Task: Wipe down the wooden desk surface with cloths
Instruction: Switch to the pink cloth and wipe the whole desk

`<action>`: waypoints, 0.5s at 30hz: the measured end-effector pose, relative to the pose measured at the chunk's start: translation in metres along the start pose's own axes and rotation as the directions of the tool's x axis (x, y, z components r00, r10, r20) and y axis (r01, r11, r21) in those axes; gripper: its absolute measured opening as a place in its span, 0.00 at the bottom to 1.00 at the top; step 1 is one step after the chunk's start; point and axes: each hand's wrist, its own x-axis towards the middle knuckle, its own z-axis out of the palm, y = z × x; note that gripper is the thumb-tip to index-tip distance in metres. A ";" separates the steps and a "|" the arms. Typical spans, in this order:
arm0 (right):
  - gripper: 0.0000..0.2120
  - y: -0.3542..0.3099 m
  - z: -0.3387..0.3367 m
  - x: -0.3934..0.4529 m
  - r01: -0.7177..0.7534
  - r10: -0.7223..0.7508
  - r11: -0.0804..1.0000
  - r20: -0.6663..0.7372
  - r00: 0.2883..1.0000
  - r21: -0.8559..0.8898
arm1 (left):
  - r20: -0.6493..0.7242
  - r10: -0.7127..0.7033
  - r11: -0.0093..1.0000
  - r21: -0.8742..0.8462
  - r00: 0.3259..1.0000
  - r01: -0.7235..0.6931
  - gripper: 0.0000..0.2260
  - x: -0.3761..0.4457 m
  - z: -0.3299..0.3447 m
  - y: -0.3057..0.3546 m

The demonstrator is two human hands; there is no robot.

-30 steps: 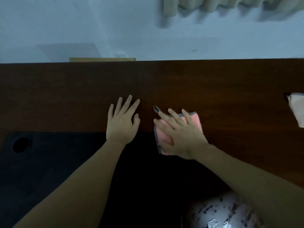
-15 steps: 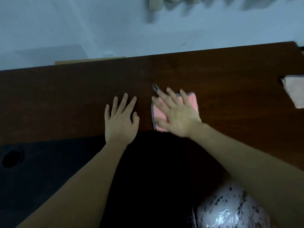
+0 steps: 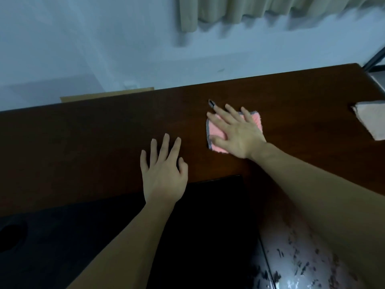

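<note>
Cloth (image 3: 255, 120), pink with a grey hem, sits flat on the worktop (image 3: 93, 138) about midway between the near and far edges, pinned under the right hand (image 3: 234, 132), whose fingers lie straight and spread across it, pressing rather than gripping. A second ago that hand and cloth were down at the near edge, right beside the left hand; now they've pushed away toward the far edge and off to the right, so there's a clear gap of bare wood between the two hands. The left hand (image 3: 163, 170) has stayed put by the near edge, released, fingers splayed flat on the wood, bracing. A pale second cloth (image 3: 370, 122) waits at the right edge, untouched. My read: a forward stroke is under way, covering the middle strip. The left half and the far right corner look yet to be wiped, so plenty of surface is left.
</note>
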 end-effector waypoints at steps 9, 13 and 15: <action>0.34 -0.039 0.011 -0.078 0.045 -0.047 0.998 0.028 0.999 0.047 | 0.035 0.002 1.000 0.016 0.999 -0.003 0.25 0.000 -0.004 0.004; 0.33 -0.033 0.031 -0.113 0.141 -0.142 0.989 0.009 0.990 0.049 | 0.018 -0.004 0.999 0.046 1.000 0.003 0.25 -0.001 -0.002 0.004; 0.33 -0.024 0.029 -0.107 0.166 -0.167 0.985 0.028 0.986 0.050 | 0.011 -0.005 0.999 0.047 1.000 0.005 0.25 -0.001 -0.002 0.004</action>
